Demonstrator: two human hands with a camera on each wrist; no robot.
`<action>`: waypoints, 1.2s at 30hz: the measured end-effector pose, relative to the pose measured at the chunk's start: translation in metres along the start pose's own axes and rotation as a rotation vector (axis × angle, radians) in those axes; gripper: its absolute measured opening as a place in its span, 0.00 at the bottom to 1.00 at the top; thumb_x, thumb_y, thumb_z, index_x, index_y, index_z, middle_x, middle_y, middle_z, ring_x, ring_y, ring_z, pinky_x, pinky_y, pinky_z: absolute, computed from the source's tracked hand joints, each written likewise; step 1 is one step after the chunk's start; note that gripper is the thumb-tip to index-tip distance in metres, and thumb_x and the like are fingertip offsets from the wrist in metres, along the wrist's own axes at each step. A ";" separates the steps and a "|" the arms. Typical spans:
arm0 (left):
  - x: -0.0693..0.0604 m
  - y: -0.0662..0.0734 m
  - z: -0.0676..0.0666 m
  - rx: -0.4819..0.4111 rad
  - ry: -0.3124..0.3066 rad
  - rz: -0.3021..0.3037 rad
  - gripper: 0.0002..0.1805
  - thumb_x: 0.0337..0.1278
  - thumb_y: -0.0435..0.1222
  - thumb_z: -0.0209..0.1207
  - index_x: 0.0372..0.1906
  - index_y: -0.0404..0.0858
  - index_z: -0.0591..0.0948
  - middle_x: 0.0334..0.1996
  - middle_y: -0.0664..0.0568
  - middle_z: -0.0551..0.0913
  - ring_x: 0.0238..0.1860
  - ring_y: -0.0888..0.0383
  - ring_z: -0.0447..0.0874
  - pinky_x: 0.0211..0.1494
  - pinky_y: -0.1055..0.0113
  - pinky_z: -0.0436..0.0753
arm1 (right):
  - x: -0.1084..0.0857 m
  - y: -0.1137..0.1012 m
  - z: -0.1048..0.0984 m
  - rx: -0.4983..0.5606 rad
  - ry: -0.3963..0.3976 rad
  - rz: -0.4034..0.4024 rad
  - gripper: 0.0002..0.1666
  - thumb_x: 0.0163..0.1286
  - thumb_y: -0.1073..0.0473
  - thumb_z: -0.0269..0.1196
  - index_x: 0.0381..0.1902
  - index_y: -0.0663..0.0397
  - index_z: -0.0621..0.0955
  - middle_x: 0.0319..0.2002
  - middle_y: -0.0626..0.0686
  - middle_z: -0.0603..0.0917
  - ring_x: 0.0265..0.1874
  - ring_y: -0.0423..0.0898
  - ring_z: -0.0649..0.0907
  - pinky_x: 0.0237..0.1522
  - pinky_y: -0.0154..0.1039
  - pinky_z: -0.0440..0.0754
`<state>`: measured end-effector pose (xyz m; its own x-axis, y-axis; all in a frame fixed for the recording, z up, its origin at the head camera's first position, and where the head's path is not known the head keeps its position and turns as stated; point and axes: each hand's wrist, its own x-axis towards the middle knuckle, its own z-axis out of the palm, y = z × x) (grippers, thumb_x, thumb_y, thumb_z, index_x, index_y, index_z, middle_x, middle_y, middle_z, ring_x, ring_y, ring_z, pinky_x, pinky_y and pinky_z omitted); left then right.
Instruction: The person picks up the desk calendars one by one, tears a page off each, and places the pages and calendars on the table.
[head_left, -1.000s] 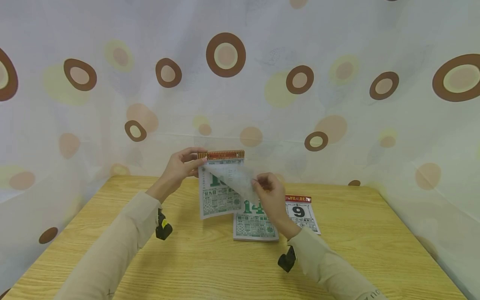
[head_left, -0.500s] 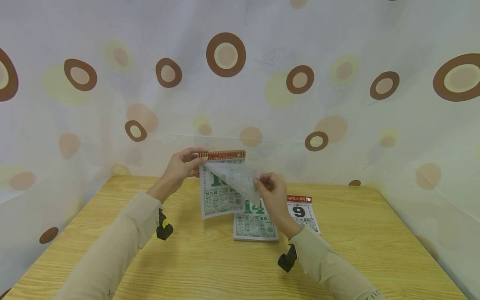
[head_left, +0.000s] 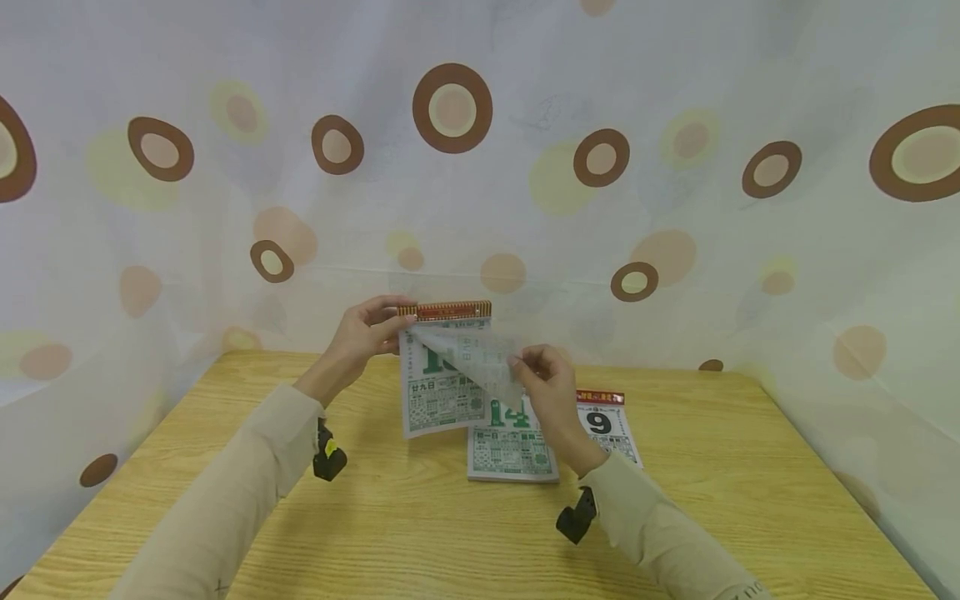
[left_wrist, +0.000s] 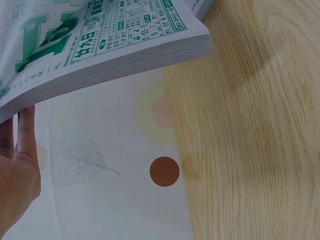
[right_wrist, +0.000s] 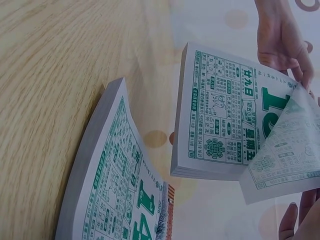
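Note:
My left hand (head_left: 358, 337) holds a thick tear-off calendar (head_left: 442, 408) by its upper left corner, thumb on the front, below a red and gold top strip. The calendar is raised above the table; its page edges show in the left wrist view. Between thumb and fingers, my right hand (head_left: 549, 392) pinches a thin, see-through top sheet (head_left: 480, 358), folded diagonally across the page and still joined near the left thumb. Under it a page with a large green number (right_wrist: 272, 105) is partly covered. Fingertips of the right hand (right_wrist: 305, 220) show at the lower right in the right wrist view.
A second tear-off calendar (head_left: 512, 454), showing a green 14, lies on the wooden table (head_left: 420, 533) below the raised one. Farther right lies a third calendar (head_left: 600, 425) with a black 9 and red header, partly behind the right hand. A dotted curtain (head_left: 480, 208) hangs behind.
The right hand and the sheet it pinches have shifted very slightly to the right. The left hand keeps the same grip on the calendar.

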<state>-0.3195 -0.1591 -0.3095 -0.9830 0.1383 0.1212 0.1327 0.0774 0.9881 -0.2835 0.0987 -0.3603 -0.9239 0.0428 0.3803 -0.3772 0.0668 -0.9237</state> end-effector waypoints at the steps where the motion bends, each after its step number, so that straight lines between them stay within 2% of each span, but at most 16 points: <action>1: 0.000 0.000 0.000 0.001 -0.001 0.001 0.19 0.56 0.40 0.60 0.54 0.43 0.75 0.37 0.53 0.79 0.35 0.60 0.82 0.40 0.64 0.83 | 0.000 0.000 0.000 0.010 -0.002 0.000 0.09 0.63 0.65 0.59 0.35 0.68 0.74 0.35 0.49 0.71 0.32 0.41 0.75 0.34 0.28 0.74; 7: -0.001 0.000 0.000 -0.003 -0.005 0.006 0.19 0.56 0.40 0.59 0.54 0.43 0.75 0.36 0.52 0.78 0.35 0.59 0.82 0.39 0.65 0.83 | 0.001 0.000 0.000 0.047 -0.006 0.018 0.09 0.63 0.65 0.59 0.34 0.68 0.74 0.33 0.47 0.72 0.31 0.39 0.74 0.33 0.28 0.74; 17: -0.001 -0.002 -0.001 0.007 -0.018 0.021 0.18 0.58 0.39 0.57 0.54 0.42 0.75 0.40 0.51 0.78 0.38 0.58 0.82 0.42 0.64 0.83 | 0.001 -0.002 -0.004 0.047 0.003 0.069 0.09 0.63 0.64 0.59 0.34 0.67 0.74 0.37 0.49 0.71 0.34 0.42 0.74 0.36 0.29 0.74; 23: -0.001 -0.002 0.000 0.008 -0.019 0.010 0.19 0.58 0.39 0.57 0.55 0.43 0.74 0.42 0.50 0.78 0.40 0.58 0.82 0.44 0.63 0.83 | 0.002 -0.003 -0.006 0.043 0.006 0.078 0.07 0.64 0.64 0.59 0.34 0.65 0.74 0.35 0.51 0.73 0.33 0.42 0.74 0.36 0.29 0.75; 36: 0.000 -0.003 0.001 0.017 -0.017 -0.005 0.19 0.59 0.39 0.57 0.55 0.43 0.74 0.41 0.50 0.77 0.40 0.58 0.82 0.45 0.63 0.83 | 0.002 -0.006 -0.009 0.058 0.029 0.132 0.05 0.63 0.63 0.60 0.33 0.59 0.75 0.32 0.46 0.76 0.35 0.42 0.75 0.38 0.30 0.75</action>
<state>-0.3197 -0.1588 -0.3125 -0.9813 0.1550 0.1140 0.1296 0.0945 0.9871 -0.2822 0.1075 -0.3536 -0.9637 0.0763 0.2558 -0.2565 0.0008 -0.9665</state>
